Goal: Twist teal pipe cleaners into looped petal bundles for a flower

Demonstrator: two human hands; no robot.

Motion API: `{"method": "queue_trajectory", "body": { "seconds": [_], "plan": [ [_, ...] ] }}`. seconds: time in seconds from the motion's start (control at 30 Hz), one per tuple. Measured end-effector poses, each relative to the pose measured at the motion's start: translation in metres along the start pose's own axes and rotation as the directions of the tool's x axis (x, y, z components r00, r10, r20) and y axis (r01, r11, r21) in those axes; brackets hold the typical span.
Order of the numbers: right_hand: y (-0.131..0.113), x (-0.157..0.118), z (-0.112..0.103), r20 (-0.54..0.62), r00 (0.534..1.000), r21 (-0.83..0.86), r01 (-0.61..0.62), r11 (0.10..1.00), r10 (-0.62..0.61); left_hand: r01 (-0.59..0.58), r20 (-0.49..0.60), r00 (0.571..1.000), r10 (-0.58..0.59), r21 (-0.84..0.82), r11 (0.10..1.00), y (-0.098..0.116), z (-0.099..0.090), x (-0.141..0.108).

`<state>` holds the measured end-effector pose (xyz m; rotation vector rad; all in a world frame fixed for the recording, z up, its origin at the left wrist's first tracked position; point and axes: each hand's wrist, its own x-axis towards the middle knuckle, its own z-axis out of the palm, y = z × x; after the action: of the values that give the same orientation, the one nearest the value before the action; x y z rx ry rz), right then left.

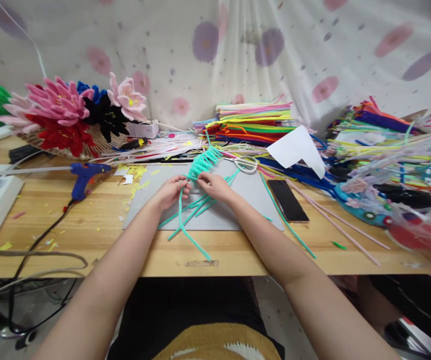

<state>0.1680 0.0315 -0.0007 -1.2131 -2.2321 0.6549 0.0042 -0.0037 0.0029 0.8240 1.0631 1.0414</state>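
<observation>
On the desk, centre: a grey mat (pixel 238 200) lies on a wooden table (pixel 98 225), and both hands work just above it.
Left hand (pixel 170 192): fingers pinched closed on a bundle of teal pipe cleaners (pixel 200 167), gripping it from the left.
Right hand (pixel 215 186): fingers closed on the same bundle from the right, close beside the left hand, the fingertips of both almost meeting.
Teal pipe cleaners: looped ends fan up and away from the hands; straight ends trail down across the mat toward the table's near edge.
Right of the mat: a dark phone (pixel 288 200) lies flat, screen up, with thin pink sticks (pixel 339 227) slanting beside it.
Left of the mat: a blue glue gun (pixel 83 177) rests on the table, its black cord running off the near edge.
Far left: a cluster of pink, red and black handmade flowers (pixel 68 112).
Behind the hands: stacked pipe cleaners in many colours (pixel 253 122), with a white sheet of paper (pixel 297 149) leaning against them.
Backdrop: a pale curtain (pixel 275 45) with purple and pink spots.
</observation>
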Motion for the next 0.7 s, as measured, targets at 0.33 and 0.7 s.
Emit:
{"method": "queue_trajectory", "body": {
  "seconds": [0.33, 0.7],
  "plan": [
    [0.017, -0.011, 0.004, -0.059, 0.993, 0.038, 0.105, 0.994, -0.103, -0.038, -0.139, 0.990, 0.012, -0.188, 0.981, -0.011, -0.003, 0.001],
    [0.010, -0.017, 0.006, -0.019, 0.999, -0.156, 0.027, 0.987, -0.030, -0.023, -0.098, 0.995, 0.010, -0.132, 0.991, -0.009, 0.002, -0.004]
  ]
}}
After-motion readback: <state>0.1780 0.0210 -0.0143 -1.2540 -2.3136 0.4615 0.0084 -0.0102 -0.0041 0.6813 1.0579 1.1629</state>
